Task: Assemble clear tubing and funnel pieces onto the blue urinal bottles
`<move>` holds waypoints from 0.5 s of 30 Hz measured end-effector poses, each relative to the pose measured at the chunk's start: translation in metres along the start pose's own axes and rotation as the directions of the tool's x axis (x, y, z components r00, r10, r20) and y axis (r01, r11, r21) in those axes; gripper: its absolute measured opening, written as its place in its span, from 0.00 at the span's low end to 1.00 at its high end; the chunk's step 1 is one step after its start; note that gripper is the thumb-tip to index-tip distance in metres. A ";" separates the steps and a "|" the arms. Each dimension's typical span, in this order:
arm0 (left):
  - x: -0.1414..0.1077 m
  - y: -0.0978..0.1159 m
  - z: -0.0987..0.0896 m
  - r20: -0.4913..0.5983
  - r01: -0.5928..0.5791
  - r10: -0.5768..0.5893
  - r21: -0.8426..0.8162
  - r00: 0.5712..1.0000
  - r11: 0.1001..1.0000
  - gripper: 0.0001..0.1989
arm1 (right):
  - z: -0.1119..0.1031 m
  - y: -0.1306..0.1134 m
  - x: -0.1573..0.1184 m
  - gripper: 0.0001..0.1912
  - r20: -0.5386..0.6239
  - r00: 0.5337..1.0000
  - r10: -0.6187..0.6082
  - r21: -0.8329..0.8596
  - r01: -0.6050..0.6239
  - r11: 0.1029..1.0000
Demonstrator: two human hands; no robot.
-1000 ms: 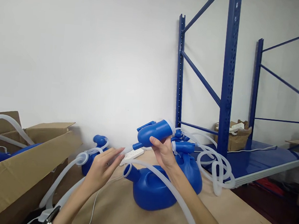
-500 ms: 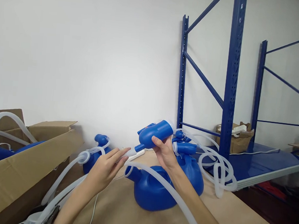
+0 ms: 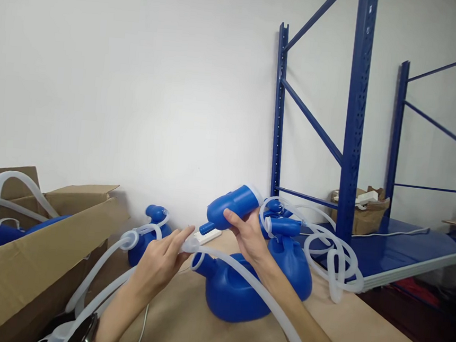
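In my right hand point(image 3: 251, 237) is a blue plastic cup point(image 3: 233, 206) with a narrow spout, tilted so that its wide mouth points up and right. My left hand point(image 3: 167, 253) pinches a translucent hose connector point(image 3: 190, 244) just below and left of the spout tip, with a small gap between them. A ribbed translucent hose point(image 3: 258, 285) runs from near the connector toward the lower right, passing in front of my right forearm. Beneath both hands a blue plastic jug point(image 3: 233, 296) rests on the table, its round neck facing left.
An open cardboard box point(image 3: 45, 253) with hoses and blue parts stands at left. Behind are another blue jug point(image 3: 293, 267), a smaller blue jug point(image 3: 142, 243) and a white power strip point(image 3: 208, 237). Coiled hose point(image 3: 337, 266) lies beside the blue metal rack point(image 3: 355, 123).
The spout has come away from the connector that it met before. The cup has shifted slightly left and down, and the connector's wider end now shows beyond my left fingertips.
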State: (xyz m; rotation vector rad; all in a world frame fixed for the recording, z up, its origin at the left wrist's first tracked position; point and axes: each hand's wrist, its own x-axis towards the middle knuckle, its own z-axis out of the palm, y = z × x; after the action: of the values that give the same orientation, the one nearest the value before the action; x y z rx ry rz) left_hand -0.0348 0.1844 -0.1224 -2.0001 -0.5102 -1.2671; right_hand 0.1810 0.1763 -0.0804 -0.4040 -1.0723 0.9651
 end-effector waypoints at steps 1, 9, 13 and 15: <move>0.000 -0.001 0.001 -0.018 0.000 0.000 -0.029 1.000 1.000 0.15 | -0.001 -0.001 0.000 0.52 -0.006 1.000 -0.005 0.007 0.005 1.000; 0.002 0.004 0.006 -0.154 0.016 -0.009 0.041 0.988 0.999 0.12 | -0.004 -0.006 0.000 0.48 -0.011 1.000 -0.005 0.046 0.005 0.999; 0.003 0.005 0.005 -0.179 0.025 -0.008 0.092 0.984 0.995 0.08 | -0.002 -0.007 -0.002 0.48 -0.004 1.000 -0.017 0.032 0.017 0.999; 0.001 0.005 0.006 -0.158 0.031 -0.013 0.111 0.987 0.993 0.09 | -0.001 -0.008 -0.003 0.48 -0.009 1.000 -0.020 0.032 0.021 0.999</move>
State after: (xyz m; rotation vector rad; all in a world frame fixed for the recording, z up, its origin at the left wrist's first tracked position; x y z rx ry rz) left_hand -0.0275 0.1849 -0.1249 -1.7889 -0.5171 -1.3659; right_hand 0.1856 0.1700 -0.0767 -0.3695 -1.0502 0.9607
